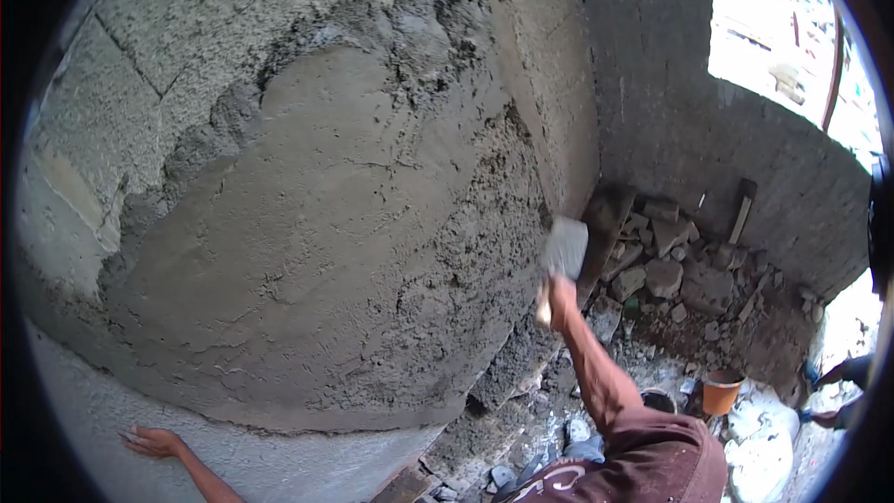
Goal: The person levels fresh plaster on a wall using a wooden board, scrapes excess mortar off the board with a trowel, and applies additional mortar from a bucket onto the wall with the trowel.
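Note:
My right hand (560,302) is closed round the pale handle of a trowel (566,246). Its wide grey blade points up, beside the right edge of the plastered area; I cannot tell whether it touches the wall. Wet grey mortar (307,186) covers much of the wall, smooth on the left and rough and pitted towards the trowel. Low on the left, my left hand (154,442) lies with fingers outstretched against the pale wall surface (279,466) under the mortar's lower edge. Nothing is in that hand.
Broken stones and rubble (689,270) are heaped in the corner to the right. An orange bucket (721,395) stands by white sacks (759,442), with a dark round container (659,401) beside it. Another person's dark-clad limbs (843,387) show at the right edge. Daylight comes through an opening at the upper right.

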Motion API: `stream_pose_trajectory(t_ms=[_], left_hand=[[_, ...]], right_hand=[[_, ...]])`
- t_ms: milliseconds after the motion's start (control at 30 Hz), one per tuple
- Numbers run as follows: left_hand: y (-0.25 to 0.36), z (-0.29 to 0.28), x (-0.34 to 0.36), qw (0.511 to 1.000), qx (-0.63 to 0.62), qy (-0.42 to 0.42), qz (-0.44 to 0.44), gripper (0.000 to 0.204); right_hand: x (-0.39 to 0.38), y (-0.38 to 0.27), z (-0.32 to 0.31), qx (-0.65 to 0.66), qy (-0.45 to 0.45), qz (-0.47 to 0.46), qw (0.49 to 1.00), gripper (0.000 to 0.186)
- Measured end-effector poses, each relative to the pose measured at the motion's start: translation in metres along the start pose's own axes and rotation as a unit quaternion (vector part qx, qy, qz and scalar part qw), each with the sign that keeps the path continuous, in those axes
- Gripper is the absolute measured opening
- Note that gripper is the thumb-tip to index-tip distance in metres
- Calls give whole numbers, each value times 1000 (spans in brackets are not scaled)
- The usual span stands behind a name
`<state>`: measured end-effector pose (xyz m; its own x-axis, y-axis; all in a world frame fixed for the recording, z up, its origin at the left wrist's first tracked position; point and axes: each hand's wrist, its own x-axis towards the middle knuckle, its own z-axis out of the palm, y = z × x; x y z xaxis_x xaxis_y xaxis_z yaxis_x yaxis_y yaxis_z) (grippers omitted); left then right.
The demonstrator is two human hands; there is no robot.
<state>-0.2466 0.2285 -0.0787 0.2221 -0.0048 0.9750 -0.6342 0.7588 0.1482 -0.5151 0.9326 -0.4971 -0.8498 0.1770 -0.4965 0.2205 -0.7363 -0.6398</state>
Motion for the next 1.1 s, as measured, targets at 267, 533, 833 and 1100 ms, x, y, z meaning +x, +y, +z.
stream_pose_trajectory(t_ms=[267, 533, 833, 1100], left_hand=[[22, 1, -8, 999, 2, -1, -44, 54], [18, -6, 3, 999, 3, 17, -41, 52], [20, -7, 2, 999, -24, 32, -5, 52], [20, -12, 6, 999, -38, 28, -11, 51]], right_hand=[[19, -237, 176, 92, -245, -112, 958, 25], [-10, -309, 275, 151, -249, -106, 951, 21], [-56, -351, 312, 105, -301, -169, 933, 34], [-183, -387, 269, 136, -414, -472, 766, 34]])
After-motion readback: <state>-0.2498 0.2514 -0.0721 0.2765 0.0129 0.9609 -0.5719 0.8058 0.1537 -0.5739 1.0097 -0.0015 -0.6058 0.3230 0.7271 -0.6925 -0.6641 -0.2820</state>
